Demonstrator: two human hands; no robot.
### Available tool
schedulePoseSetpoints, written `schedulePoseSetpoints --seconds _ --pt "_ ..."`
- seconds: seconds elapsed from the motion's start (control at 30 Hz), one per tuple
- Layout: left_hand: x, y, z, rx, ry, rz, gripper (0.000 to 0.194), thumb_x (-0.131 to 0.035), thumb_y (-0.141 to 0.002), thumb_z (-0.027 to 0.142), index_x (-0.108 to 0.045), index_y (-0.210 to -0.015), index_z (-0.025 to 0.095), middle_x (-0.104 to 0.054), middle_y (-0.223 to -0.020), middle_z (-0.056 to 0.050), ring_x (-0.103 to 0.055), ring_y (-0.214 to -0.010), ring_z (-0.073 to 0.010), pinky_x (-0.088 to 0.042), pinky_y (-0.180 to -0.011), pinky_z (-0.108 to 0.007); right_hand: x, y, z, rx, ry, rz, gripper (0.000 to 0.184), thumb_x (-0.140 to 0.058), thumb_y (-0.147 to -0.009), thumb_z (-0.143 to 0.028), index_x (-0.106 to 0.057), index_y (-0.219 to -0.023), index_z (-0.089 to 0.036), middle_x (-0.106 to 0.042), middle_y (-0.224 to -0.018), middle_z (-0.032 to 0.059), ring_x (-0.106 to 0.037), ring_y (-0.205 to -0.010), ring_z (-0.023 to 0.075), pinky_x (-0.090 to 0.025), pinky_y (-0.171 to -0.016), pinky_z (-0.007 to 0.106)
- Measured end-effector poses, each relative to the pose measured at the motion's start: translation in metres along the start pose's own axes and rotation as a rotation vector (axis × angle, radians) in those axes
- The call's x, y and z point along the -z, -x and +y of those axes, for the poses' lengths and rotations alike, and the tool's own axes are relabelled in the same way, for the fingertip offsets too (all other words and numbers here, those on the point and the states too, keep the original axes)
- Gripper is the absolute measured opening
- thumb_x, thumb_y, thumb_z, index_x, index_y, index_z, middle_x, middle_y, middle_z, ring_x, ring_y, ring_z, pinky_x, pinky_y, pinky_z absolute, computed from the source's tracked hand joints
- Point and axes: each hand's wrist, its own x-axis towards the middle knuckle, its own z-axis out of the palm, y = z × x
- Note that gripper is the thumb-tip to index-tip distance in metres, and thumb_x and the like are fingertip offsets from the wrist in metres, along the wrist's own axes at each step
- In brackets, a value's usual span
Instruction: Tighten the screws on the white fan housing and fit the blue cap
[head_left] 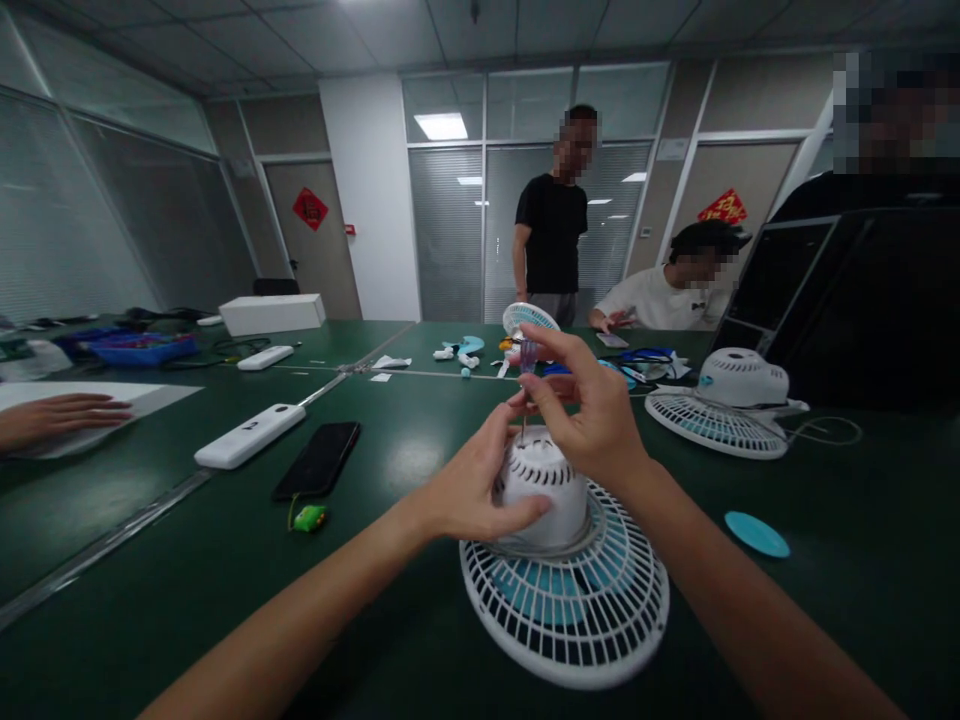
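A white fan head [559,505] lies grille down on the green table, its motor housing facing up and blue blades showing through the grille [562,630]. My left hand [476,480] wraps round the housing, thumb across its near side. In my right hand [589,400] is a screwdriver [528,360] with a clear purplish handle, pinched between the fingers. It stands upright, its shaft reaching down to the top of the housing. Whether the tip sits in a screw is too small to tell.
A second fan head [724,405] with a cord lies at right, near a light-blue disc [757,534]. At left are a black phone [319,460] with a green charm [310,517] and a white power strip [251,436]. Co-workers are around the table; one person's hand [71,415] rests on paper.
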Motion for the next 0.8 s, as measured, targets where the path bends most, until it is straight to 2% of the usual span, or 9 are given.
schedulePoseSetpoints --seconds 0.07,0.13,0.2,0.27,0.43,0.63,0.8 --pt "-0.005 -0.001 0.005 0.125 -0.068 0.041 0.103 -0.081 -0.065 0.052 -0.025 -0.144 0.015 -0.040 -0.148 -0.024 -0.054 -0.124 -0.0397 -0.041 -0.105 -0.064 0.000 0.001 0.007 -0.063 -0.059 0.010 0.041 -0.058 -0.093 -0.026 -0.052 -0.133 -0.030 -0.065 -0.118 0.0030 -0.071 -0.068 0.0130 -0.063 -0.063 0.028" --pt "-0.008 -0.001 0.010 0.217 -0.099 0.053 0.092 -0.082 -0.063 0.055 -0.039 -0.136 0.015 -0.056 -0.134 -0.020 -0.061 -0.113 -0.0376 -0.048 -0.096 -0.061 0.001 0.002 0.011 -0.100 -0.102 0.021 0.043 -0.060 -0.092 -0.028 -0.052 -0.134 -0.033 -0.065 -0.117 0.0025 -0.071 -0.066 0.0132 -0.062 -0.059 0.028" --pt "-0.008 -0.002 0.013 0.227 -0.118 0.047 0.074 -0.079 -0.067 0.052 -0.051 -0.125 0.016 -0.066 -0.119 -0.014 -0.065 -0.105 -0.0341 -0.052 -0.091 -0.056 0.001 0.003 0.014 -0.101 -0.120 0.036 0.043 -0.061 -0.091 -0.029 -0.052 -0.133 -0.034 -0.065 -0.114 0.0019 -0.070 -0.065 0.0134 -0.061 -0.057 0.027" --pt "-0.008 -0.003 0.016 0.198 -0.147 0.052 0.065 -0.079 -0.069 0.050 -0.056 -0.119 0.017 -0.068 -0.115 -0.011 -0.065 -0.102 -0.0324 -0.053 -0.089 -0.053 0.000 0.003 0.013 -0.083 -0.120 0.052 0.043 -0.062 -0.091 -0.028 -0.053 -0.133 -0.035 -0.064 -0.115 0.0018 -0.070 -0.065 0.0131 -0.061 -0.056 0.027" --pt "0.001 -0.002 0.014 0.170 -0.220 0.061 0.059 -0.077 -0.070 0.048 -0.058 -0.115 0.015 -0.069 -0.114 -0.013 -0.066 -0.101 -0.0334 -0.053 -0.087 -0.051 -0.012 0.002 0.007 -0.076 -0.130 0.040 0.044 -0.059 -0.092 -0.028 -0.052 -0.135 -0.035 -0.062 -0.123 0.0042 -0.069 -0.067 0.0135 -0.061 -0.056 0.028" --pt "0.020 0.008 -0.003 0.129 -0.237 0.071 0.057 -0.072 -0.072 0.041 -0.056 -0.118 0.013 -0.068 -0.117 -0.015 -0.065 -0.102 -0.0320 -0.051 -0.089 -0.049 -0.038 -0.003 0.010 -0.022 -0.146 0.040 0.047 -0.054 -0.092 -0.023 -0.050 -0.137 -0.033 -0.061 -0.123 0.0057 -0.069 -0.071 0.0135 -0.058 -0.051 0.024" --pt "0.016 0.018 -0.012 0.112 -0.298 0.119 0.059 -0.067 -0.076 0.044 -0.049 -0.123 0.015 -0.064 -0.120 -0.015 -0.063 -0.106 -0.0331 -0.051 -0.090 -0.051 -0.046 -0.012 0.010 -0.038 -0.150 0.010 0.046 -0.054 -0.091 -0.022 -0.051 -0.136 -0.033 -0.058 -0.126 0.0060 -0.067 -0.067 0.0116 -0.056 -0.046 0.023"
